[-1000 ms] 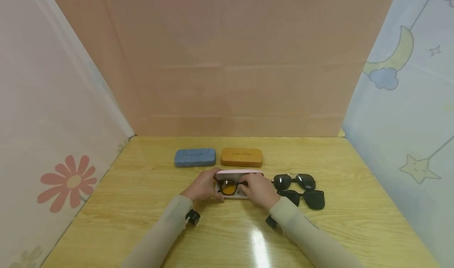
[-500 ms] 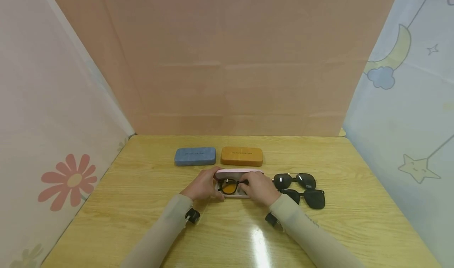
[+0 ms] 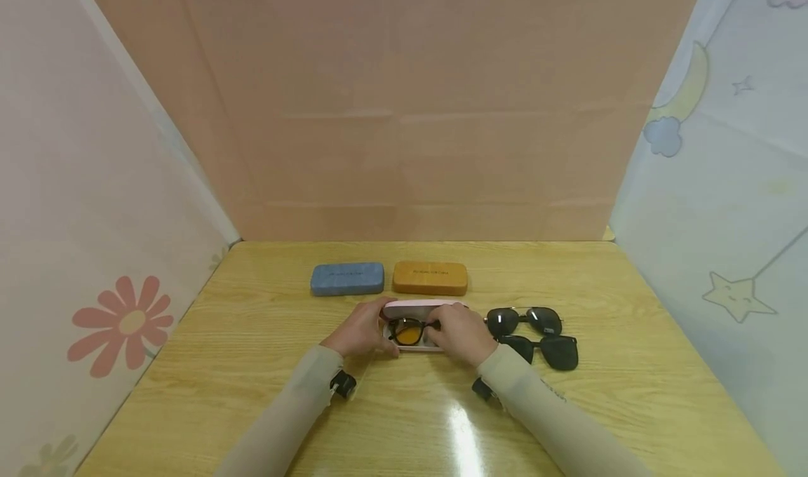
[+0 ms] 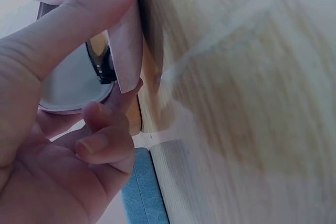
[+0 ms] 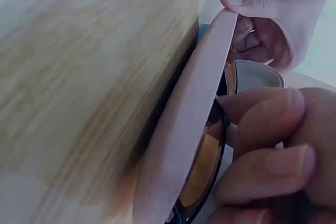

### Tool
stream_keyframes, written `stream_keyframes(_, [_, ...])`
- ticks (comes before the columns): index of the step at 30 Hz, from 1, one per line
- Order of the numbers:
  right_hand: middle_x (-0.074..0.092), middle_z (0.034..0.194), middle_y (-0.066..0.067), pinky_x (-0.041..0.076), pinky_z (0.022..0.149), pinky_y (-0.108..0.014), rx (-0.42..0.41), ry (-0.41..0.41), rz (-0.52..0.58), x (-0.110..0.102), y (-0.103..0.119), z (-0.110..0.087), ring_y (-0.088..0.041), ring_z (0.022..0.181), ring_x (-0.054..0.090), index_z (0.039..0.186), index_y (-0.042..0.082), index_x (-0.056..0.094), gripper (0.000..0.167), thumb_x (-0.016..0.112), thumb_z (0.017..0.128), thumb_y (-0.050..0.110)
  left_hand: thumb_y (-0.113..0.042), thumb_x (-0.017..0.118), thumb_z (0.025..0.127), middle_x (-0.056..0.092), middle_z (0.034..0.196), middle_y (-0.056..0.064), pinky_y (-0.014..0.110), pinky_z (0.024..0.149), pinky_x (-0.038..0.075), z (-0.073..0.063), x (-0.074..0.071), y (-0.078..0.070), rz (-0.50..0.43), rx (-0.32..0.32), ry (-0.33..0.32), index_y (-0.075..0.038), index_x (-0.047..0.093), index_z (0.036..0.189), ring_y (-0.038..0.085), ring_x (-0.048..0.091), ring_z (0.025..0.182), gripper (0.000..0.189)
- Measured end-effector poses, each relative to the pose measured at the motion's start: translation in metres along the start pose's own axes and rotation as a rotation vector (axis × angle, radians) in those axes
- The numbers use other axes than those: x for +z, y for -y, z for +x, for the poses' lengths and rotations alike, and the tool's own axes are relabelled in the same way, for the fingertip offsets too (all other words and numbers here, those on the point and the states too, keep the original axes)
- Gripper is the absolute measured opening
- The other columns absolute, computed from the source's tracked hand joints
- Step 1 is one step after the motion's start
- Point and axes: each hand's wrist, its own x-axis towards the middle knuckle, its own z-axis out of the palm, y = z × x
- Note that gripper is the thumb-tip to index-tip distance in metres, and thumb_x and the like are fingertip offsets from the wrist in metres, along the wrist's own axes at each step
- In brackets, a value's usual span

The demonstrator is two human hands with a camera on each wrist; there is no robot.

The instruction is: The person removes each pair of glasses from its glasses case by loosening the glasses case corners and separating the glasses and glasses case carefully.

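Observation:
An opened pink glasses case (image 3: 424, 301) stands mid-table with its lid raised at the back. Inside it lies a pair of black-framed glasses (image 3: 409, 334) with orange lenses. My left hand (image 3: 361, 328) grips the left end of the case; in the left wrist view the thumb presses on the pink front wall (image 4: 128, 56). At the right part of the glasses, my right hand (image 3: 463, 333) pinches the frame. The right wrist view has its curled fingers (image 5: 268, 166) close to the bridge, beside an orange lens (image 5: 202, 169). The right hand hides the case's right end.
Behind the pink case, a closed blue glasses case (image 3: 347, 279) and a closed orange glasses case (image 3: 431, 278) lie side by side. To the right are dark aviator sunglasses (image 3: 544, 321) and square black sunglasses (image 3: 559, 353), partly behind the right hand. A fabric wall (image 3: 416, 147) borders the wooden table.
Both hands, the case and the glasses stay practically in place. The printed wall on the right has shifted slightly left in the head view.

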Motion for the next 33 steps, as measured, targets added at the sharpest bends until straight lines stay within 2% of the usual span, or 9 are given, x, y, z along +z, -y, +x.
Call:
stream_keyframes(9, [0.074, 0.091, 0.004, 0.047, 0.054, -0.033, -0.019, -0.031, -0.031, -0.004, -0.001, -0.002, -0.01, 0.074, 0.062, 0.091, 0.018, 0.079, 0.009, 0.072, 0.086, 0.02, -0.02, 0.098, 0.062, 0.067, 0.117, 0.002, 0.04, 0.09, 0.051, 0.001, 0.001, 0.003, 0.01, 0.017, -0.018, -0.009, 0.057, 0.134, 0.019, 0.061, 0.103, 0.083])
stream_keyframes(13, [0.071, 0.083, 0.007, 0.041, 0.049, -0.029, -0.033, -0.047, -0.029, -0.011, -0.001, -0.008, -0.007, 0.064, 0.054, 0.089, 0.02, 0.078, 0.006, 0.072, 0.087, 0.019, -0.02, 0.098, 0.062, 0.067, 0.115, 0.0, 0.038, 0.088, 0.051, 0.002, 0.002, 0.005, 0.024, 0.012, -0.013, -0.01, 0.057, 0.135, 0.017, 0.061, 0.101, 0.084])
stream_keyframes(20, [0.07, 0.081, 0.007, 0.032, 0.044, -0.024, -0.034, -0.054, -0.015, -0.028, -0.01, -0.019, -0.005, 0.051, 0.042, 0.096, 0.015, 0.079, 0.011, 0.071, 0.089, 0.019, -0.02, 0.098, 0.062, 0.067, 0.115, 0.002, 0.04, 0.09, 0.051, 0.004, 0.001, 0.007, 0.004, -0.012, -0.015, -0.01, 0.058, 0.134, 0.018, 0.06, 0.102, 0.083])
stream_keyframes(24, [0.065, 0.071, 0.007, 0.024, 0.039, -0.021, -0.023, -0.059, 0.0, -0.039, -0.022, -0.026, -0.003, 0.043, 0.036, 0.098, 0.011, 0.079, 0.014, 0.07, 0.088, 0.016, -0.021, 0.098, 0.062, 0.067, 0.118, 0.005, 0.041, 0.092, 0.05, 0.006, 0.001, 0.007, -0.005, -0.026, -0.019, -0.01, 0.058, 0.134, 0.02, 0.061, 0.105, 0.083])
stream_keyframes(29, [0.064, 0.068, 0.009, 0.024, 0.04, -0.02, -0.015, -0.043, 0.003, -0.052, -0.037, -0.033, -0.003, 0.044, 0.036, 0.099, 0.01, 0.079, 0.015, 0.069, 0.088, 0.015, -0.021, 0.098, 0.062, 0.067, 0.118, 0.005, 0.041, 0.093, 0.05, 0.007, 0.001, 0.007, -0.006, -0.044, -0.018, -0.009, 0.057, 0.135, 0.02, 0.061, 0.105, 0.084])
stream_keyframes(33, [0.055, 0.054, 0.013, 0.027, 0.039, -0.02, 0.007, -0.008, 0.03, -0.061, -0.047, -0.038, -0.003, 0.041, 0.041, 0.103, 0.007, 0.078, 0.018, 0.066, 0.092, 0.015, -0.021, 0.098, 0.061, 0.067, 0.114, 0.004, 0.041, 0.092, 0.05, 0.007, 0.002, 0.009, -0.026, -0.047, -0.018, -0.01, 0.057, 0.134, 0.019, 0.06, 0.102, 0.085])
